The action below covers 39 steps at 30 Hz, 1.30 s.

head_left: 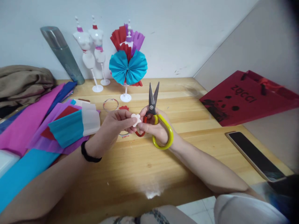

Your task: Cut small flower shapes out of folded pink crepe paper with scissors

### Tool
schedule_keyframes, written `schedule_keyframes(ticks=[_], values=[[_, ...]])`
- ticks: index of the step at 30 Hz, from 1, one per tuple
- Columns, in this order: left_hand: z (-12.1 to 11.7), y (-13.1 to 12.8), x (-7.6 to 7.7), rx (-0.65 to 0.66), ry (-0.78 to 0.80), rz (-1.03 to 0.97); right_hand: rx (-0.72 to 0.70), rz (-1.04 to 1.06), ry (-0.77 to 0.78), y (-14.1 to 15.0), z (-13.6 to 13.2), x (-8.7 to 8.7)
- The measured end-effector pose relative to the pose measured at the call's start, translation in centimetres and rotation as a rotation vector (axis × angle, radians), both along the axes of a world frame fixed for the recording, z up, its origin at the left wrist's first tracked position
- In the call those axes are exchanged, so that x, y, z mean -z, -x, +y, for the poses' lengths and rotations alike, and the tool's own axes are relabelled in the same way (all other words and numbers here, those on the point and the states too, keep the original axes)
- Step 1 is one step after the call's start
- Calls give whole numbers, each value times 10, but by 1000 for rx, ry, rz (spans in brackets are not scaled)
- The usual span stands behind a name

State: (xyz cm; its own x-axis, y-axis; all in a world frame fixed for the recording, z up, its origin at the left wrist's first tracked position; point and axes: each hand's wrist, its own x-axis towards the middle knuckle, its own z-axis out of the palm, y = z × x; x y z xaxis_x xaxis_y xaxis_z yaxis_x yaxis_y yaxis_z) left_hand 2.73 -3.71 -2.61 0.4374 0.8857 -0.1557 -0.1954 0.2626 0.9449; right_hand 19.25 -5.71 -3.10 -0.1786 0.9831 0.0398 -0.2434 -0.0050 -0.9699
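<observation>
A small white flower-shaped cutout (136,120) is pinched between the thumb and fingers of my left hand (111,127). My right hand (159,130) has a pair of scissors (152,107) hooked over it, one handle yellow and the other red. The blades point away from me, parted and with nothing between them. My right thumb and fingertips also meet the edge of the white cutout. Just behind my hands lies a red scalloped piece (123,108) beside a clear ring, probably a tape roll (111,105). Another ring under my fingers is mostly hidden.
Crepe paper sheets (67,127) pile up at left beside brown cloth (25,82). Against the wall stand a bottle (65,56), two white mannequins (88,59) and one dressed in pleated paper (128,67). A red bag (245,98) and phone (255,155) are at right.
</observation>
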Motion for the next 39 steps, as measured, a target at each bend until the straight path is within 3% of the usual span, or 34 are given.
schedule_keyframes(ticks=[4, 12, 16, 23, 31, 39], values=[[0, -1, 2, 12, 18, 15, 9, 16, 16, 1, 1, -2], [3, 3, -7, 82, -1, 15, -26, -14, 37, -4, 2, -2], [3, 3, -4, 76, -20, 95, -31, -22, 20, -5, 3, 0], [1, 1, 0, 60, 9, 56, -37, -21, -8, -5, 4, -2], [1, -1, -13, 100, -98, 341, 32, -119, -55, -8, 2, -4], [3, -2, -8, 157, -177, 322, 65, -105, -51, -5, 1, 1]])
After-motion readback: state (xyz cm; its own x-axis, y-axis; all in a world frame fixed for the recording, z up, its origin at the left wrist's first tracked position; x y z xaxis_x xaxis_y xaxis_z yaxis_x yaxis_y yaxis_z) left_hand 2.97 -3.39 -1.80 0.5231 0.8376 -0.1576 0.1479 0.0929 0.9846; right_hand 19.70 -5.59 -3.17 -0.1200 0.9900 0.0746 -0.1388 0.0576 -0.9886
